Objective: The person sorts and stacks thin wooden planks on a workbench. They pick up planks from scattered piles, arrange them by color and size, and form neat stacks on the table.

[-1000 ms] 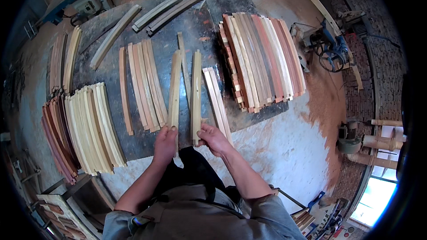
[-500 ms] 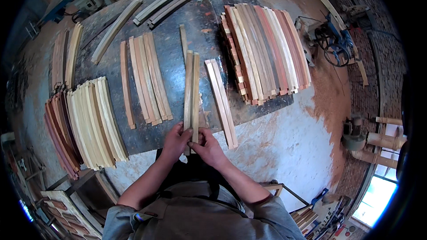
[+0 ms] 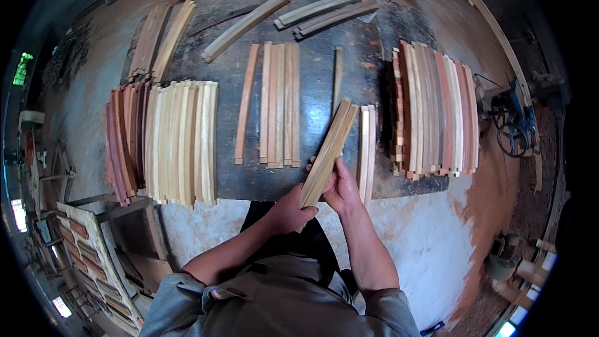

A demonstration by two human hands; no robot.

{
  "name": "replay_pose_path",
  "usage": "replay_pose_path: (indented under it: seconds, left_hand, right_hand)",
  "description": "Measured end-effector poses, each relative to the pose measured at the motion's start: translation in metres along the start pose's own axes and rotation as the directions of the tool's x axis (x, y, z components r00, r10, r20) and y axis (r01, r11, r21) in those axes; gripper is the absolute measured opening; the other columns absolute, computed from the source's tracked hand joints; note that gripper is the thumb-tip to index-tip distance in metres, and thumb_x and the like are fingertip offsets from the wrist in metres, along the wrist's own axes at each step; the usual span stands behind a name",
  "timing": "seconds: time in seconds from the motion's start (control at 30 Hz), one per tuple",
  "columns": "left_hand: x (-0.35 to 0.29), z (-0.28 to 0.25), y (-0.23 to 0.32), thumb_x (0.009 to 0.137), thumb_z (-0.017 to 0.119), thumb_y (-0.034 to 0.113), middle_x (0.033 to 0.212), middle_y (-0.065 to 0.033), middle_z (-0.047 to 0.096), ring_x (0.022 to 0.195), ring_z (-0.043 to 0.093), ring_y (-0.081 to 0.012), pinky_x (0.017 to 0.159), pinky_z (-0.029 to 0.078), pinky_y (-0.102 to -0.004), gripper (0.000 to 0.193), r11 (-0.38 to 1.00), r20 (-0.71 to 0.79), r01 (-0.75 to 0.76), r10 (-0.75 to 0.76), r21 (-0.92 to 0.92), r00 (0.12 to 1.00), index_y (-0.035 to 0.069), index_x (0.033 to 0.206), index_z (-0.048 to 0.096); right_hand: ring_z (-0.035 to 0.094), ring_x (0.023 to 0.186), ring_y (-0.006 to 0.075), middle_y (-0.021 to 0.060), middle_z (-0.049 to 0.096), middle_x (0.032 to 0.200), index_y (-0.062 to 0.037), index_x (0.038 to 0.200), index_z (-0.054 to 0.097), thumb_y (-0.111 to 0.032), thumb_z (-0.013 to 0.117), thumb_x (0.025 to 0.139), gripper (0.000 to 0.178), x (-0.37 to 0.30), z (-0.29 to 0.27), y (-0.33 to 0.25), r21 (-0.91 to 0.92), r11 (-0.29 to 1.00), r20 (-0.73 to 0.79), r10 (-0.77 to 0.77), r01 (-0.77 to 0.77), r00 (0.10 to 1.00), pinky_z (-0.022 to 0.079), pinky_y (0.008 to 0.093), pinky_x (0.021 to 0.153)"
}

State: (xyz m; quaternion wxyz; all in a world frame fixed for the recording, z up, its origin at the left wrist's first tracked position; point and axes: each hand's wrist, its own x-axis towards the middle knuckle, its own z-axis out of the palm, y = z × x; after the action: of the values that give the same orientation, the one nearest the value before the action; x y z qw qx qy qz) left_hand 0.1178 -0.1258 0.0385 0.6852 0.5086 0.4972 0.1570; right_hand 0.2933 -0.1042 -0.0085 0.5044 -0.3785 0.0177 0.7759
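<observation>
Two olive-brown wooden strips (image 3: 329, 150) lie side by side between my hands, slanting away to the right above the table's near edge. My left hand (image 3: 289, 211) is closed round their near end, its thumb across the bottom. Higher up on the right side, my right hand (image 3: 343, 189) grips the same strips, its fingers partly hidden beneath them. Just right of that hand lies a pair of pale pinkish strips (image 3: 367, 143). A single narrow strip (image 3: 337, 75) lies beyond the far ends of the held ones.
Sorted strips cover the dark table (image 3: 240, 184): a cream stack (image 3: 182, 143), a reddish-brown stack (image 3: 126, 143), a middle row (image 3: 279, 106) and a large mixed stack (image 3: 437, 112). Longer pieces (image 3: 318, 11) lie at the back. A wooden frame (image 3: 134, 237) stands at lower left.
The held strips have swung from pointing nearly straight ahead to slanting right, and lie closer together. My right hand sits farther up them. The whole view has turned, shifting the table's contents rightward.
</observation>
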Motion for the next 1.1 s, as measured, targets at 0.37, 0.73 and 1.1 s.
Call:
replay_pose_path:
  seconds: [0.37,0.73,1.1]
  left_hand:
    - [-0.042,-0.071,-0.034,0.081,0.072,0.017,0.106,-0.0212,0.066,0.097,0.066,-0.0375,0.084,0.052,-0.0435,0.049,0.913,-0.641,0.207,0.073,0.351,0.764,0.002,0.123,0.053]
    - [-0.067,-0.166,-0.091,0.074,0.073,0.016,0.126,-0.0295,0.049,0.118,0.043,-0.045,0.102,0.034,-0.0526,0.052,0.661,-0.77,0.407,0.466,0.631,0.437,-0.011,0.115,0.054]
    - [-0.047,-0.148,-0.072,0.077,0.071,0.009,0.128,-0.0278,0.048,0.12,0.045,-0.0449,0.103,0.035,-0.0527,0.052,0.517,-0.624,0.354,0.582,0.779,0.522,-0.005,0.122,0.05]
  right_hand:
    - [0.06,0.108,0.016,0.0085,0.062,0.124,-0.0001,0.14,0.046,-0.024,0.055,0.101,0.046,0.011,0.092,0.057,-0.49,0.869,0.099,-0.019,0.065,0.995,0.048,0.0299,0.094]
    - [0.062,0.101,0.0206,0.0133,0.065,0.111,0.0037,0.126,0.056,-0.016,0.064,0.094,0.039,-0.032,-0.03,-0.034,-0.94,0.294,-0.036,-0.589,0.173,0.807,0.049,0.0325,0.092]
    - [0.05,0.116,0.0441,0.0286,0.05,0.124,0.0075,0.139,0.039,-0.03,0.081,0.076,0.085,-0.077,-0.09,-0.018,-0.925,-0.269,0.003,-0.71,-0.267,0.704,0.045,0.0452,0.099]
